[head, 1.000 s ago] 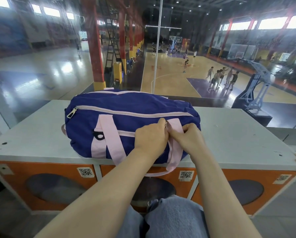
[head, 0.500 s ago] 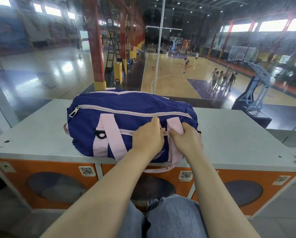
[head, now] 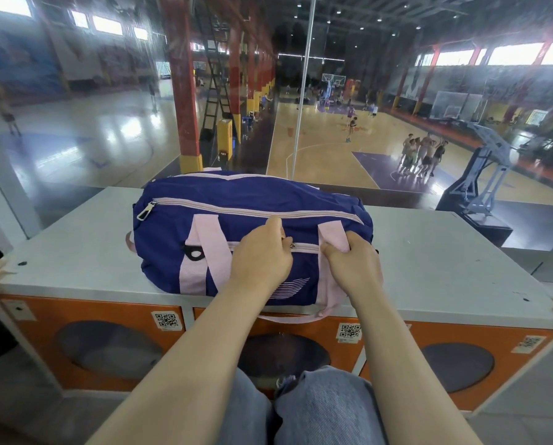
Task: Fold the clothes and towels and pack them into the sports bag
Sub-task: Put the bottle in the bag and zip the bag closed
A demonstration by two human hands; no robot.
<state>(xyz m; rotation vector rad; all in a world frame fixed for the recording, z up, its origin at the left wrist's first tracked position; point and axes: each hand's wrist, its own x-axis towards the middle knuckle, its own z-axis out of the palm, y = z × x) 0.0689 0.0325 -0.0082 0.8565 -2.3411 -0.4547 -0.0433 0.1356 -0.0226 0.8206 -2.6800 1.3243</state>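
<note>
A navy sports bag [head: 236, 200] with pink straps and pink zippers lies on its side on the grey counter [head: 445, 261]. Its top zipper is closed, the metal pull [head: 144, 211] at the left end. My left hand [head: 262, 255] pinches the small metal pull [head: 288, 245] of the side pocket zipper. My right hand [head: 354, 263] grips the right pink strap [head: 333, 234] at the pocket's right end. No clothes or towels are visible.
The counter tops orange lockers [head: 387, 345] with round dark windows and QR stickers. A glass wall [head: 304, 75] stands right behind the bag, a basketball hall with players beyond it. My knees in jeans [head: 313, 406] are below the counter's front edge.
My left hand has drawn the side pocket zipper pull leftward, away from my right hand. My right hand keeps its hold on the pink strap. The bag has barely shifted.
</note>
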